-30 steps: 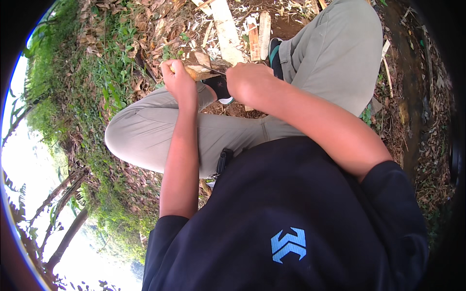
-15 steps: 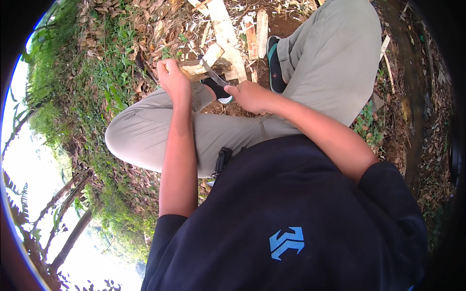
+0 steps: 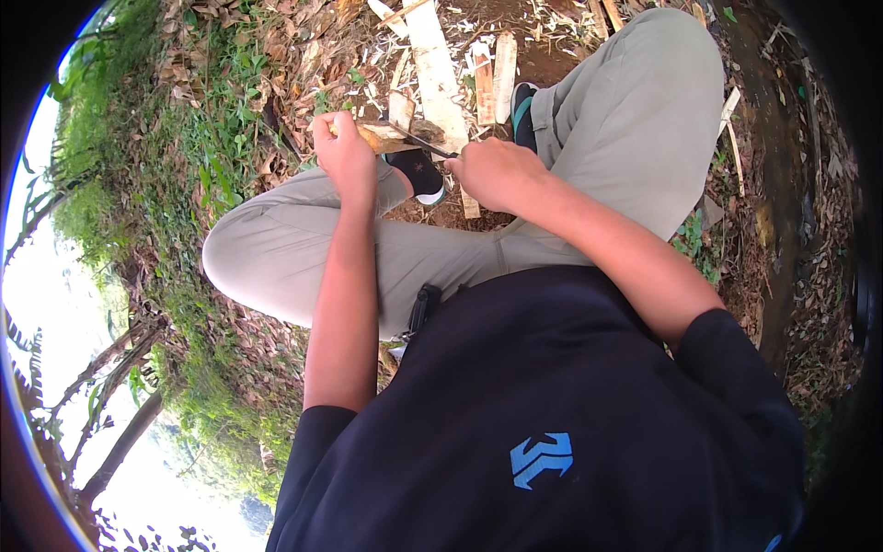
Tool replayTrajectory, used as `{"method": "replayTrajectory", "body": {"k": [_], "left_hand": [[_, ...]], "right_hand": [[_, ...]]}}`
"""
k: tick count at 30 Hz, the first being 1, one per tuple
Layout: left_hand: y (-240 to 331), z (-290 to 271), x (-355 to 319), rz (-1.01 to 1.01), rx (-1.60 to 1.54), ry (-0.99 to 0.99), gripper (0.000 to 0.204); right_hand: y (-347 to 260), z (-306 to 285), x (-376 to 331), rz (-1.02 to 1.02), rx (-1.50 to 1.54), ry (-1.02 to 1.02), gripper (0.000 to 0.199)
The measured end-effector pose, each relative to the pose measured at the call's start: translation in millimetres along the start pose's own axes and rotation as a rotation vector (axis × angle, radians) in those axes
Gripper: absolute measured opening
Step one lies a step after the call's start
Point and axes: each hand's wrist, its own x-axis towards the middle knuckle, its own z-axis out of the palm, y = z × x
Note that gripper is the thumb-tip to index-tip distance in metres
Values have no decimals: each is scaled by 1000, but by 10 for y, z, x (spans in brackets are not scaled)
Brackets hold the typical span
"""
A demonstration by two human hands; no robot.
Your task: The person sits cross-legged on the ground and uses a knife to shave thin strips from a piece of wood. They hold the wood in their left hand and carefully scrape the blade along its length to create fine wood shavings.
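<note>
Swung flatter since the earlier frame, the knife (image 3: 428, 144) sits in the closed right hand (image 3: 501, 173), near the wood piece (image 3: 370, 138) the left hand (image 3: 345, 155) clasps; whittling seems underway, next needing a steady hold.

- The fisheye camera sat on the wearer's head, facing steeply down.
- The black T-shirt (image 3: 441, 396) came closest, filling the bottom; left hand (image 3: 345, 152) and right hand (image 3: 499, 175) lay farther off, toward the top.
- Near the dim right rim, the view apparently took in leaf litter (image 3: 831, 308).
</note>
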Motion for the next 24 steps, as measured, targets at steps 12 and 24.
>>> {"method": "replayTrajectory", "body": {"k": [12, 24], "left_hand": [[296, 173, -443, 71, 49, -1, 18], [-12, 24, -208, 12, -45, 74, 17]], "right_hand": [[-740, -507, 120, 72, -641, -349, 30], [-213, -106, 299, 73, -259, -212, 30]]}}
